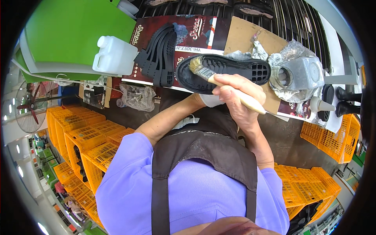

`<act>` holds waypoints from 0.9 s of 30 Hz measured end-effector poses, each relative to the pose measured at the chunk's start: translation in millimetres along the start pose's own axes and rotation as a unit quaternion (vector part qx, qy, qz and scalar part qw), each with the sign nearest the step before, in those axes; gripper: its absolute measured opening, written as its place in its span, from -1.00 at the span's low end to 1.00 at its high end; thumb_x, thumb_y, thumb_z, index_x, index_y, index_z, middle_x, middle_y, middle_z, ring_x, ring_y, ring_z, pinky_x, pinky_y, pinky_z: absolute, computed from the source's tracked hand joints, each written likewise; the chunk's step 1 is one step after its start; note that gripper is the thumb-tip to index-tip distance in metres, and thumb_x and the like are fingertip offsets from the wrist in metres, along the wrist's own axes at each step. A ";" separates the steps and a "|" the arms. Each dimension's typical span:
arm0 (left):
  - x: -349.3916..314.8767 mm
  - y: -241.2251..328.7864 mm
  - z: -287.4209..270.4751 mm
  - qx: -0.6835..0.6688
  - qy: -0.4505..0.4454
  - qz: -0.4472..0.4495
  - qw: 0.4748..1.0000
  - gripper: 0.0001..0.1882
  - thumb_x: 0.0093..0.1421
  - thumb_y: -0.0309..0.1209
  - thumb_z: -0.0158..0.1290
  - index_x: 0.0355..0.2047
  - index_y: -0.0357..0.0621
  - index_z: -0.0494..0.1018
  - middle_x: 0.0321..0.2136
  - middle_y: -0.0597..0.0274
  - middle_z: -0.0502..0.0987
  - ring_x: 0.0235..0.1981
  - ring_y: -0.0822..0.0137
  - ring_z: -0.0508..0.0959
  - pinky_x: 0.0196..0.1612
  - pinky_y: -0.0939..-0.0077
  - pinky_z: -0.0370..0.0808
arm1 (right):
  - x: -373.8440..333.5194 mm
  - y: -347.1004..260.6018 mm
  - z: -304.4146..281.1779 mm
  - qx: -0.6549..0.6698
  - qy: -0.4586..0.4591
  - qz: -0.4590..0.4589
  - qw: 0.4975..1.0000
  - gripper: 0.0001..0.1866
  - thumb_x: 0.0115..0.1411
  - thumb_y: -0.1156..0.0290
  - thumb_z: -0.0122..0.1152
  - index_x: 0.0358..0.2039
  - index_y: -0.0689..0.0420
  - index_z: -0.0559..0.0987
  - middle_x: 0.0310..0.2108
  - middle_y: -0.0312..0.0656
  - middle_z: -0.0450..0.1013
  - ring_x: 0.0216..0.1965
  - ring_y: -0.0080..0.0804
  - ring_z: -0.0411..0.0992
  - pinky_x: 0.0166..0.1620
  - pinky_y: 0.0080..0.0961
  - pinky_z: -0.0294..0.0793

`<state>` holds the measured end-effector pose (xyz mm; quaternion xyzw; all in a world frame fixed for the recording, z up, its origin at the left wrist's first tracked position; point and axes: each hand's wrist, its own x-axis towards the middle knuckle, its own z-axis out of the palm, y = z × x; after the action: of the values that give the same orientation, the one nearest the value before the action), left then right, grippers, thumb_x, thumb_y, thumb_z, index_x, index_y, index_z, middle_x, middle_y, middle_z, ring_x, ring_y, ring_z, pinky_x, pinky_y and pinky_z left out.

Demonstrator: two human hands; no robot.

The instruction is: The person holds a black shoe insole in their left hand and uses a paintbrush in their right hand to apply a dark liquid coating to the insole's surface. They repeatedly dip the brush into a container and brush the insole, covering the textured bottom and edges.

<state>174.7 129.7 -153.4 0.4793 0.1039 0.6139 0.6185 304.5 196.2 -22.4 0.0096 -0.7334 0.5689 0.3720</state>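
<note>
In my right hand (243, 93), closed round its pale wooden handle, is a paintbrush (204, 72). Its yellowish bristles touch the toe end of a black shoe sole (231, 67), whose inner face is turned up, with ribs in the middle and a grid of square cells at the heel. My left hand (211, 100), with white covering on it, is at the sole's near edge and supports it from below; the fingers are hidden. Left of the sole, several more black soles (157, 55) lie stacked side by side on a printed dark-red cardboard sheet (150, 26).
A white plastic jug (114, 55) stands at the left. To the right, a clear plastic container (307, 73) lies among crumpled wrapping, near a white nozzle bottle (320, 105). Metal rollers (291, 23) carry soles at the back. Orange crates (96, 133) and a fan (32, 106) are leftward.
</note>
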 end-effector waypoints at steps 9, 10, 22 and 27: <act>3.3 -3.6 52.0 0.227 0.287 -0.033 0.930 -0.77 0.11 -0.41 0.06 -0.20 -0.10 0.38 -0.24 0.25 0.42 -0.17 0.42 0.43 -0.11 0.47 0.40 | 20.6 4.7 -14.4 0.036 -0.125 0.040 0.991 -0.88 0.00 0.50 0.26 -0.41 0.24 0.59 -0.46 -0.13 0.52 -0.49 -0.37 0.50 -0.42 -0.57 0.47; 5.8 1.6 55.1 0.273 0.272 -0.056 0.921 -0.72 0.11 -0.40 0.07 -0.15 -0.11 0.36 -0.19 0.23 0.41 -0.14 0.41 0.42 -0.07 0.46 0.38 | 25.6 9.2 -19.4 0.020 -0.158 0.014 0.987 -0.87 0.00 0.50 0.26 -0.39 0.22 0.59 -0.46 -0.14 0.53 -0.47 -0.39 0.51 -0.38 -0.57 0.48; 10.1 46.0 62.8 0.256 0.126 -0.225 0.932 -0.50 -0.01 -0.33 0.23 -0.07 -0.23 0.35 -0.17 0.22 0.46 -0.20 0.41 0.47 -0.12 0.48 0.44 | 41.3 26.3 -55.3 0.053 -0.243 0.258 0.934 -0.78 0.09 0.33 0.18 -0.37 0.24 0.61 -0.56 -0.23 0.50 -0.51 -0.60 0.44 -0.42 -0.68 0.43; -13.4 45.0 53.1 0.113 0.292 -0.188 0.931 -0.48 0.14 -0.33 0.06 0.08 -0.23 0.23 -0.09 0.14 0.42 -0.09 0.37 0.43 0.02 0.47 0.34 | 37.3 28.0 -76.6 0.031 -0.216 0.252 0.943 -0.82 0.10 0.39 0.16 -0.36 0.25 0.58 -0.54 -0.28 0.48 -0.52 -0.63 0.40 -0.44 -0.69 0.39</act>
<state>180.1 83.9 -99.5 0.3175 0.4364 0.5836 0.6068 306.2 285.8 -19.0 -0.0413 -0.7567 0.6507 0.0488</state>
